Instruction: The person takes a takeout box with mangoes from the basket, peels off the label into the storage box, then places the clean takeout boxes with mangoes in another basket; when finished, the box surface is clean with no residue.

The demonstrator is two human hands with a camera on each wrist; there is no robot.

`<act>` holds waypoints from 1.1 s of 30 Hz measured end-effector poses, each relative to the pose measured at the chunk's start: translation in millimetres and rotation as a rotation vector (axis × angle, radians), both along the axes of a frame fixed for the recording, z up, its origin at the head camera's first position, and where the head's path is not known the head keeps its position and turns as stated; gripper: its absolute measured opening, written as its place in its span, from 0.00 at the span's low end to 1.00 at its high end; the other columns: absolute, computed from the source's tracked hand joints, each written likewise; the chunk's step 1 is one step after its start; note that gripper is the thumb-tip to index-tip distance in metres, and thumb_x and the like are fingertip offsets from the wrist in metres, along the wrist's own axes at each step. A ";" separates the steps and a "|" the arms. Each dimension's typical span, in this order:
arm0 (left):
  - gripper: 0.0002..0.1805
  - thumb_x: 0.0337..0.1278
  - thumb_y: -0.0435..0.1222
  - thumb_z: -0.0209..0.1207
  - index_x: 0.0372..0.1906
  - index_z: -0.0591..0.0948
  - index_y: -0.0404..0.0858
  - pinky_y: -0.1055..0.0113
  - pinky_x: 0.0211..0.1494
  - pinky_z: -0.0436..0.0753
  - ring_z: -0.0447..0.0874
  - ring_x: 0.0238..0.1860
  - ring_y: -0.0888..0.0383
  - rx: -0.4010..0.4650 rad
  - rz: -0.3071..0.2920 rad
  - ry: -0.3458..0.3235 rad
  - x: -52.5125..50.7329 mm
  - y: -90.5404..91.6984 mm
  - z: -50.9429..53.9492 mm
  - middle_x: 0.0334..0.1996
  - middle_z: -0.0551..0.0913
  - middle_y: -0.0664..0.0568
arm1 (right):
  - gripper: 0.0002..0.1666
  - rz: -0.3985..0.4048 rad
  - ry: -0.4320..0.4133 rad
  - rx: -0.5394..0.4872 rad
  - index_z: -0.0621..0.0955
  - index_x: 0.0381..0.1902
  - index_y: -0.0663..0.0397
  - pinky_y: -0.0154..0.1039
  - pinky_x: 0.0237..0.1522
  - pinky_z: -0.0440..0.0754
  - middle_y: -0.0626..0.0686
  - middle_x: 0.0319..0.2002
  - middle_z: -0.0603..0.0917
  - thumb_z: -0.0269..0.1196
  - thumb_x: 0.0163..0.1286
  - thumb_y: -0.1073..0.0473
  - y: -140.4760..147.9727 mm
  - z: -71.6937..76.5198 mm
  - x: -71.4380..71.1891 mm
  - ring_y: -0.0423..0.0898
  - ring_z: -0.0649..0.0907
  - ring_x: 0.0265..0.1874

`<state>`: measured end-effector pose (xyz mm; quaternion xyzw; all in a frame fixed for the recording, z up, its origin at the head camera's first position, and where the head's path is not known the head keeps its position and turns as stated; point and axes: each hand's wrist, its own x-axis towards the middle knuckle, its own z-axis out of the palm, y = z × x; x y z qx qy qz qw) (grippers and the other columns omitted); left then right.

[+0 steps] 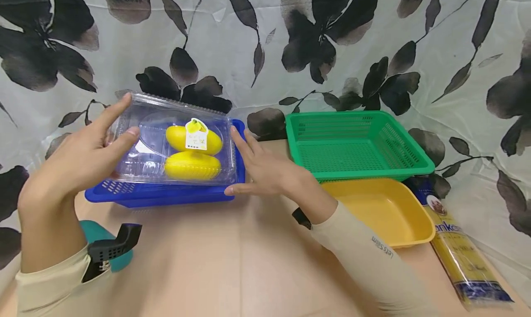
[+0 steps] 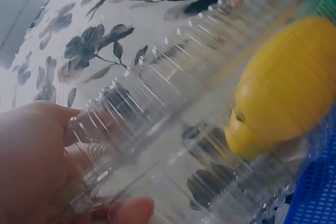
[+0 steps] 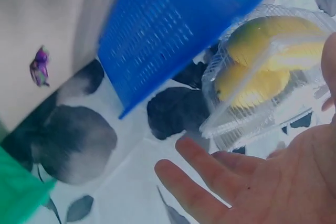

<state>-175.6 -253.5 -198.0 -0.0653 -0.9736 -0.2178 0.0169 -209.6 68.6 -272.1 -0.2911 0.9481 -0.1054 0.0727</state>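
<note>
A clear plastic box (image 1: 145, 162) with two yellow fruits (image 1: 192, 165) inside is held over a blue basket (image 1: 157, 196); one fruit bears a white label. The left hand (image 1: 79, 151) grips the box's left end, thumb on top. Beside the box's right end is the right hand (image 1: 274, 172), its fingers spread and straight; whether it touches the box cannot be told. In the left wrist view a yellow fruit (image 2: 286, 82) shows through the ridged plastic. The right wrist view shows the right hand (image 3: 262, 187) with fingers extended below the box (image 3: 231, 124).
A green basket (image 1: 340, 169) stands at the back right, with a yellow tray (image 1: 377, 211) in front of it. Right of the tray lies a yellow and blue packet (image 1: 464, 261). Behind everything hangs a cloth with dark flowers (image 1: 249, 45).
</note>
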 end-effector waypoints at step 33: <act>0.40 0.80 0.37 0.48 0.81 0.41 0.70 0.54 0.40 0.90 0.84 0.53 0.39 0.437 -0.400 -0.136 45.1 29.0 -39.3 0.65 0.66 0.31 | 0.77 0.182 -0.044 -0.394 0.36 0.83 0.35 0.62 0.74 0.61 0.47 0.84 0.32 0.77 0.54 0.35 105.1 -22.0 67.5 0.54 0.45 0.83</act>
